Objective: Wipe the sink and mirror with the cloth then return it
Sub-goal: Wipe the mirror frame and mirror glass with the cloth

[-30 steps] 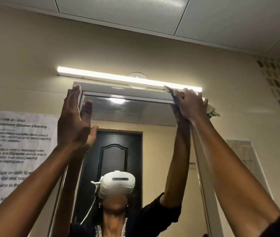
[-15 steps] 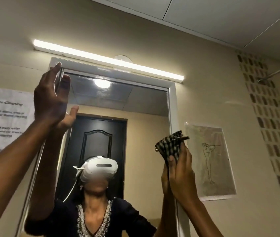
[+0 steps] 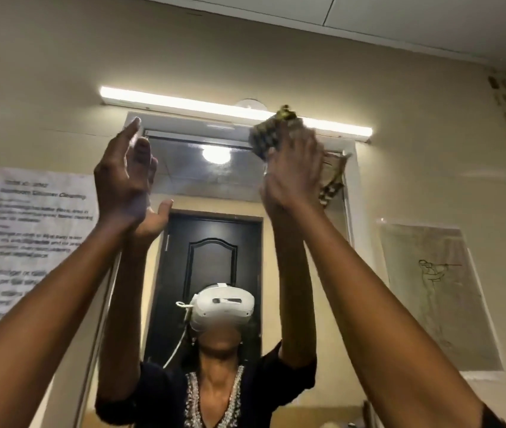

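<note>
The mirror (image 3: 214, 186) hangs on the beige wall in a white frame, and it reflects a person with a white headset and a dark door. My right hand (image 3: 294, 168) presses a dark checked cloth (image 3: 265, 139) against the glass near the mirror's top right corner. The cloth bunches above my fingers, and its reflection shows to the right of the hand. My left hand (image 3: 125, 180) is raised with straight fingers at the mirror's upper left edge, holding nothing. The sink is out of view.
A lit tube light (image 3: 233, 111) runs along the wall just above the mirror. A printed task sheet (image 3: 26, 242) is taped to the left of the mirror and a paper with a line drawing (image 3: 436, 291) to the right.
My right hand with the cloth went from the top right corner down the right edge, then back up to the top. The left hand stayed raised at the upper left.
</note>
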`<state>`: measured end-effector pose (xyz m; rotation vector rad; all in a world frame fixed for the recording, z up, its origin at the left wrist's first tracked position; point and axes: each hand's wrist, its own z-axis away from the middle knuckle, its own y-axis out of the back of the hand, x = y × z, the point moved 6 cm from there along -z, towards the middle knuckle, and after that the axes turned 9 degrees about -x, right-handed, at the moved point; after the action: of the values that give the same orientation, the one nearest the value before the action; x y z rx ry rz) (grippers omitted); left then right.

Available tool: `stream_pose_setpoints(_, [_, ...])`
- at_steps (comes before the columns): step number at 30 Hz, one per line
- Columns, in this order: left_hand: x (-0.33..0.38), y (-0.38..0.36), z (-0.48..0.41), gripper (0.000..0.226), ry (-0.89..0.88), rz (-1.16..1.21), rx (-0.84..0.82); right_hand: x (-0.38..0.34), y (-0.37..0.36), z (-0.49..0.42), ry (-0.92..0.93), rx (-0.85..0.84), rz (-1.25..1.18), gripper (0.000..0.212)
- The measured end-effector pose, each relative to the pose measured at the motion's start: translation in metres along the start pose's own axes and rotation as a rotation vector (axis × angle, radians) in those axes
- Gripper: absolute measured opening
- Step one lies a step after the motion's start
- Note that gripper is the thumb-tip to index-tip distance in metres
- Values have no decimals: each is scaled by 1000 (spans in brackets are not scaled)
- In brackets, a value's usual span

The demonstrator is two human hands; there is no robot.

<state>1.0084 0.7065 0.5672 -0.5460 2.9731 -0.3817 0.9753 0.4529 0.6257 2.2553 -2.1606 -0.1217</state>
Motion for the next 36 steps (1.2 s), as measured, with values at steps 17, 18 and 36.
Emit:
stream_pose_setpoints(17, [-1, 15, 3, 85, 19, 181, 85, -158, -37, -12, 472, -49, 36, 47])
stream_pose_setpoints(18, [-2, 15, 4, 82, 24, 209, 80, -173, -41, -1, 567, -71, 32, 47])
stream_pose_setpoints(36, [-7, 56, 24, 65, 254, 195, -233, -123, -36, 78, 786, -355, -102, 51])
